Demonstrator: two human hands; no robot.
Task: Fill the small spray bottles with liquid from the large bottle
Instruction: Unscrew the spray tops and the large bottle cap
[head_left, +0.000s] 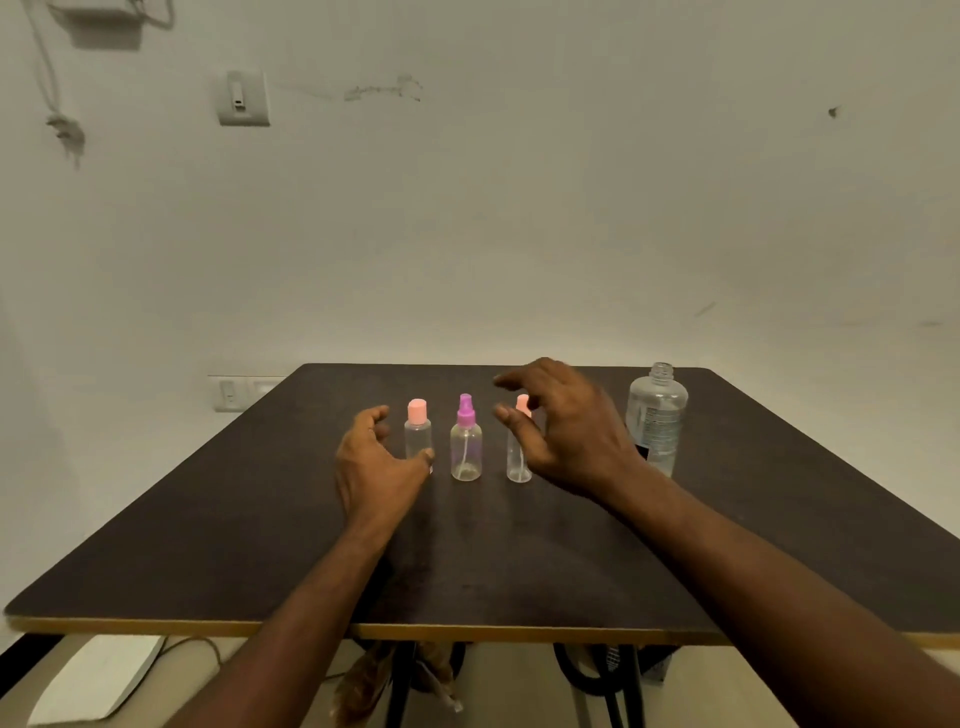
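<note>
Looks like nothing's been filled yet, far as I can tell. All three small bottles are sitting capped and look empty, lined up across the middle of the frame on the dark table (519, 571).

Count: one pink-capped bottle (417, 434) on the left, one purple spray bottle (466, 441) dead centre, and another pink-topped bottle (518, 457) just right of it, partly hidden behind the right hand. Plus one large bottle (656, 418) off to the right of centre, cap already off, clear liquid inside.

The left hand (371, 462) is curving its fingers loosely next to the left pink-capped one, thumb close to its lower part or maybe brushing it, not gripping. The right hand (561, 426) is hovering spread and relaxed in front of the third bottle, holding nothing.

So my guess: still at the very start. Caps need coming off, then pouring three times, then recapping.
</note>
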